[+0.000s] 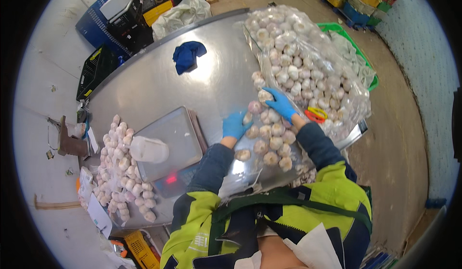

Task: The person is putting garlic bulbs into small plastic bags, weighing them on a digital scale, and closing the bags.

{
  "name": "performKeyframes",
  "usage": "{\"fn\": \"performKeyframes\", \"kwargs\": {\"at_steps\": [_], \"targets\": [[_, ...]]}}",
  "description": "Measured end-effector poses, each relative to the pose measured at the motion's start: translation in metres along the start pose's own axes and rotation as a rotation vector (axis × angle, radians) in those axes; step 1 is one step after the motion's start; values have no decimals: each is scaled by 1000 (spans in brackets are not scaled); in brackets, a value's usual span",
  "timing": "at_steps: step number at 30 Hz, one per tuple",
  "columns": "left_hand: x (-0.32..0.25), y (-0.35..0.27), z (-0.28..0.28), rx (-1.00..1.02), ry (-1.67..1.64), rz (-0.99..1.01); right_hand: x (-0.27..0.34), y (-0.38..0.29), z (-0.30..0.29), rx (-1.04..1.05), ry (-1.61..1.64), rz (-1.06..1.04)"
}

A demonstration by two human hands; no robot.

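Note:
My right hand, in a blue glove, grips a garlic bulb between thumb and fingers, beside the edge of a clear plastic bag full of garlic. My left hand, also gloved, curls around a smaller garlic bulb, partly hidden by the fingers. Loose garlic bulbs lie grouped on the metal table below my right hand. Red-and-yellow-handled scissors rest on the bag, near my right wrist.
A weighing scale with a whitish plastic tub on its pan stands to my left. Past it lies a heap of netted garlic. A blue cloth lies towards the far edge. A green crate stands beyond the bag.

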State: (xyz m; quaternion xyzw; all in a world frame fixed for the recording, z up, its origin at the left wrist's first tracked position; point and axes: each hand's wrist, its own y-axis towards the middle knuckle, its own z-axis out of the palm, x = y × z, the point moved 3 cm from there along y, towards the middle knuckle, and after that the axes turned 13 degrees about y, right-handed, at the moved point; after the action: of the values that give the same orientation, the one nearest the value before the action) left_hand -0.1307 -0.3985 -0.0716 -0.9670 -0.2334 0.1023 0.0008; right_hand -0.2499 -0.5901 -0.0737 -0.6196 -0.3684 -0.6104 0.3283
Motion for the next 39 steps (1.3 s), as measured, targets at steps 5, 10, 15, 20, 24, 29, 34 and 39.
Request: {"fn": "performKeyframes", "kwargs": {"at_steps": [5,10,15,20,24,29,34,39], "targets": [[0,4,19,-17,-193,-45,44,-13,15,103,853,286],[17,-43,29,140,-1266,-482,58,-6,76,161,767,312],[37,-168,-25,310,-2081,-369,122,-2,202,427,433,-32],[86,-287,-89,-32,-2059,-556,202,0,345,545,57,-351],[138,-346,-150,-467,-1695,-605,191,16,424,526,-275,-591],[197,-353,-198,-500,-1425,-797,180,6,427,463,-489,-699],[249,-294,-248,-290,-924,-654,181,-9,392,478,-279,-570],[270,-222,-276,120,-233,-649,170,-30,351,449,-235,-362]]}}
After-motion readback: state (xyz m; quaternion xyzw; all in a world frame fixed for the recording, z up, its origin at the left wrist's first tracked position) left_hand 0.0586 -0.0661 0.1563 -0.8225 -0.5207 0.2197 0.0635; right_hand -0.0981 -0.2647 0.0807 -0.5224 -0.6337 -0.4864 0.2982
